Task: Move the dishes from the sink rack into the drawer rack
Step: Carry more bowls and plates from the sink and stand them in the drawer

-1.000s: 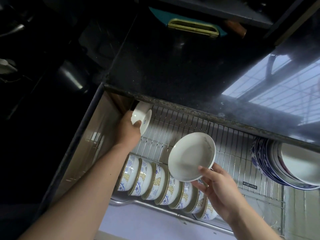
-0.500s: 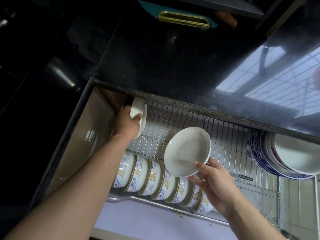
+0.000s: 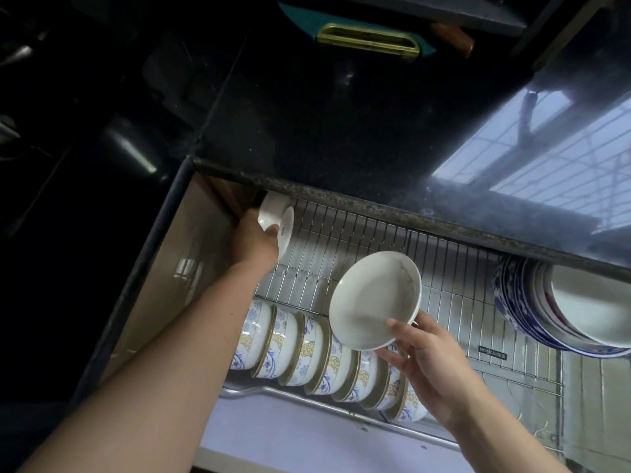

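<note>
The open drawer's wire rack lies below the black counter edge. My left hand holds a small white dish on its edge at the rack's far left corner, partly under the counter lip. My right hand grips the lower rim of a white shallow plate, tilted up above the middle of the rack. A row of several blue-and-gold patterned bowls stands on edge along the rack's front.
Blue-rimmed plates and a white bowl are stacked on edge at the rack's right end. The black countertop overhangs the drawer's back. The drawer's left wall is close beside my left hand. A teal board with a yellow handle lies on the counter.
My left hand has pushed the small dish further back into the rack's far left corner and stood it upright. The right hand's plate has stayed above the rack's middle.
</note>
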Demonstrator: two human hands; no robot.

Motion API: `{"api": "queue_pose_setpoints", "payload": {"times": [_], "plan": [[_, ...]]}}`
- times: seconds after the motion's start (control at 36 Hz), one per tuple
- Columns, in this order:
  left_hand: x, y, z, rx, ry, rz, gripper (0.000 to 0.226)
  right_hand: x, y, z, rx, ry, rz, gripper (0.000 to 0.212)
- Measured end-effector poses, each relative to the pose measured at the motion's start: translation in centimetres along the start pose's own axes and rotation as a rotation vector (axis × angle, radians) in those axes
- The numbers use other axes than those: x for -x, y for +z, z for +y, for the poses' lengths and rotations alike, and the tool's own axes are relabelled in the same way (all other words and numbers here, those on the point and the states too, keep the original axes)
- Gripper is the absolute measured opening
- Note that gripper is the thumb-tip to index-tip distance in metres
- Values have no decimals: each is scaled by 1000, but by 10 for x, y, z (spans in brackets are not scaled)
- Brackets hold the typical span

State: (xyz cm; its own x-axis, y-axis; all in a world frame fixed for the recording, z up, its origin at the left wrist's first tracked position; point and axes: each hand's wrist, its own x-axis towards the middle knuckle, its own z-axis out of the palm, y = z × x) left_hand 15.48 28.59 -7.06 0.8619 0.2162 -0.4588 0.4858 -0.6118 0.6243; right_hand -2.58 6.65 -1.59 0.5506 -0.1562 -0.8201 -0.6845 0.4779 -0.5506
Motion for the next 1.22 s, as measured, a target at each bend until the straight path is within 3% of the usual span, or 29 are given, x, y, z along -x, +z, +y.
{"api": "queue_pose_setpoints", "payload": {"times": [0.17, 0.44, 0.61, 0.75, 0.86, 0.94, 1.11, 1.17, 1.22], "plan": [[-3, -4, -2, -23, -2, -49, 40, -6, 9, -2, 9, -10, -25, 30], [27, -32, -28, 183, 37, -10, 33, -9, 34, -10, 71, -44, -62, 28], [40, -39, -47, 180, -30, -50, 36, -21, 55, -12, 103, -34, -70, 32], [48, -29, -47, 168, -38, -192, 39, -23, 63, -16, 107, -48, -62, 29], [50, -8, -33, 13, 86, -290, 49, -18, 65, -19, 94, -52, -49, 26], [40, 3, -26, -196, 161, -225, 18, -15, 67, -20, 91, -52, -48, 26], [16, 0, -43, -76, 76, -56, 18, -19, 70, -26, 201, -90, -37, 27], [14, -7, -44, -50, 70, -57, 30, -22, 74, -27, 242, -94, -32, 30], [14, -10, -40, -62, 74, -87, 28, -26, 82, -26, 267, -102, -35, 33]]}}
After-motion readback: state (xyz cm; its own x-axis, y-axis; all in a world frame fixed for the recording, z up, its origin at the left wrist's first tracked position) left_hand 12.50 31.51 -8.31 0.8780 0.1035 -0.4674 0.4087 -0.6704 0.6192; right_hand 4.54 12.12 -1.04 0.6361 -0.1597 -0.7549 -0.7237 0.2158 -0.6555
